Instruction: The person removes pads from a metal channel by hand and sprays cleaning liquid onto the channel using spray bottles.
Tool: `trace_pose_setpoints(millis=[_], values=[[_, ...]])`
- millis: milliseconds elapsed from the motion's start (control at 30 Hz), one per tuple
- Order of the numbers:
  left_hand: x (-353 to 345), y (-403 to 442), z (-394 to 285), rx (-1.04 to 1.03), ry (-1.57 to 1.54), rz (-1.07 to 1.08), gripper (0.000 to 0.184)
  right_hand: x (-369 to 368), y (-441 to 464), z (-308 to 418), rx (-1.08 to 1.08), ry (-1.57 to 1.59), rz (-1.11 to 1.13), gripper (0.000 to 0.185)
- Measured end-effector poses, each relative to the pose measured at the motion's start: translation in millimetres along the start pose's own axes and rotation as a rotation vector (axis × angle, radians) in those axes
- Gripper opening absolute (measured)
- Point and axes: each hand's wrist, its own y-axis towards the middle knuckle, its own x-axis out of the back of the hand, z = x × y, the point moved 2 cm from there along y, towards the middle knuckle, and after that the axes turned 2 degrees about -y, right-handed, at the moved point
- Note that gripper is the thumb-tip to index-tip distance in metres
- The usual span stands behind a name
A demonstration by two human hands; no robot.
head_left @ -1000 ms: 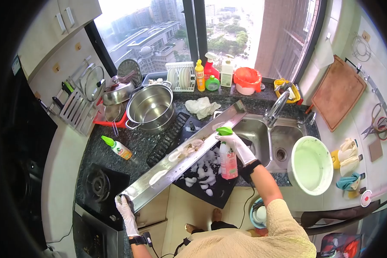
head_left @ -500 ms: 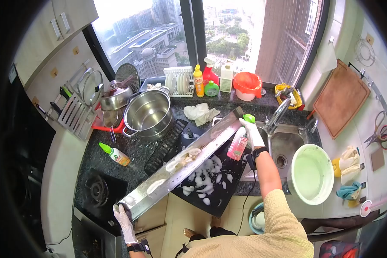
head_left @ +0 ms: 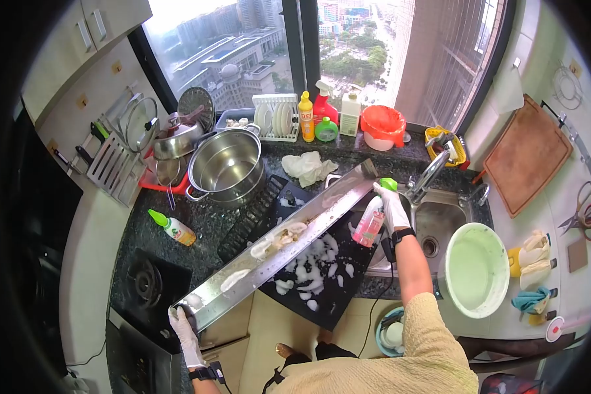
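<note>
A long metal trough (head_left: 243, 285) with white foam and brownish grime inside is held slantwise above the counter. My left hand (head_left: 185, 335), in a white glove, is closed on its lower left end. My right hand (head_left: 394, 211), also gloved, is closed around the neck of a spray bottle (head_left: 369, 223) with a green top and pink label, beside the trough's upper right end. Whether those fingers also touch the trough, I cannot tell. Below the trough lies a black panel (head_left: 338, 299) spotted with foam, partly hidden by it.
A steel pot (head_left: 230, 167) stands behind the trough, near a crumpled white cloth (head_left: 307, 169). A second green-topped bottle (head_left: 178, 231) sits by the stove burner (head_left: 144, 284). At right are the sink (head_left: 440, 220) and a pale green basin (head_left: 477, 269). A cable hangs from my right wrist.
The camera view has shifted slightly. Both hands keep their holds, and the trough and spray bottle stay in nearly the same places.
</note>
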Motion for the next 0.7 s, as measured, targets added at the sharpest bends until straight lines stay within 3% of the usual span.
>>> trace_pose_setpoints(millis=[133, 300, 433, 533, 567, 633, 700], values=[[1.0, 2.9, 2.7, 0.007, 0.01, -0.006, 0.018, -9.0, -23.7, -7.1, 0.009, -0.116, 0.194, 0.022], [1.2, 2.5, 0.0, -0.044, 0.091, 0.018, 0.018, 6.5, -47.6, 5.5, 0.103, -0.158, -0.021, 0.049], [1.5, 4.4, 0.9, -0.024, 0.107, 0.0, 0.024, 17.0, -5.1, -7.6, 0.217, -0.144, -0.109, 0.049], [-14.9, -9.2, -24.6, -0.05, 0.126, -0.015, 0.019, 6.3, -34.9, 13.7, 0.271, -0.091, 0.018, 0.027], [-14.6, -8.1, -23.2, -0.023, 0.08, -0.008, 0.017, 0.2, -72.4, 34.0, 0.214, -0.038, 0.14, 0.034], [-10.0, -1.5, -7.9, 0.003, -0.011, 0.015, 0.015, -12.1, -126.6, 47.3, 0.076, 0.034, 0.295, 0.028], [-4.2, 8.3, 9.5, -0.054, 0.123, -0.023, 0.014, -25.2, -155.6, 39.9, -0.015, 0.004, 0.403, 0.029]])
